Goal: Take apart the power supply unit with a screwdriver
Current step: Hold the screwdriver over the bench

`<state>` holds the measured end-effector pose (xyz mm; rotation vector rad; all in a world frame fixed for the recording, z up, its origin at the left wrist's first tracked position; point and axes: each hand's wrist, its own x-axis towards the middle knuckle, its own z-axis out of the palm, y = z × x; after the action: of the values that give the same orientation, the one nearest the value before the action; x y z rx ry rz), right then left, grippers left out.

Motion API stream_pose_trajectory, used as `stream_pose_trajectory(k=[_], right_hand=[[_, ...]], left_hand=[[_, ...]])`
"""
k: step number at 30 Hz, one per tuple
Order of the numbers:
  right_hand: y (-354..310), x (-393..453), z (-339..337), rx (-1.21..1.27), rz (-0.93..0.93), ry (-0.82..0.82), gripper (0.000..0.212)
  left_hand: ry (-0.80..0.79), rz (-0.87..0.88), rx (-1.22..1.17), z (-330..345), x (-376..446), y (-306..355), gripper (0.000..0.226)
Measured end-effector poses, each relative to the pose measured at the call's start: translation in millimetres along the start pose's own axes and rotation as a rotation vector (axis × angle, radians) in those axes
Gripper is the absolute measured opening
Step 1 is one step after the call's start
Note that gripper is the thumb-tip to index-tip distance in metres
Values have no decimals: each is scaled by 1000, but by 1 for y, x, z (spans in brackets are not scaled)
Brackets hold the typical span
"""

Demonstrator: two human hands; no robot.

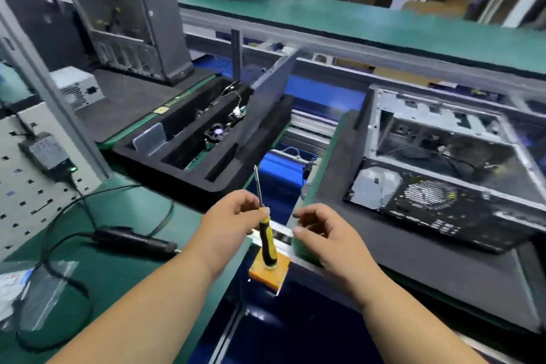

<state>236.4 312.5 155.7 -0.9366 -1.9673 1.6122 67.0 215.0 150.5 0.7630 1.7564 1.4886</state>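
Left grip [233, 216]: pinches my black-and-yellow-handled screwdriver [266, 233], shaft pointing up. Right grip [322, 238]: fingers loosely curled, holding nothing, just beside it.

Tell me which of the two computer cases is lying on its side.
The computer case on the right, lying flat on grey foam with its open interior facing up. The other case, back left, stands upright.
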Motion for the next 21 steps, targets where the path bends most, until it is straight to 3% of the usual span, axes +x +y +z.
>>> stream_pose_trajectory(k=[9,21], right_hand=[[12,-13,-117,21,-28,123,31],[40,-44,-288,-9,-63,284,20]], left_hand=[[-145,89,8,143,12,52,15],[-318,149,1,330,27,86,16]])
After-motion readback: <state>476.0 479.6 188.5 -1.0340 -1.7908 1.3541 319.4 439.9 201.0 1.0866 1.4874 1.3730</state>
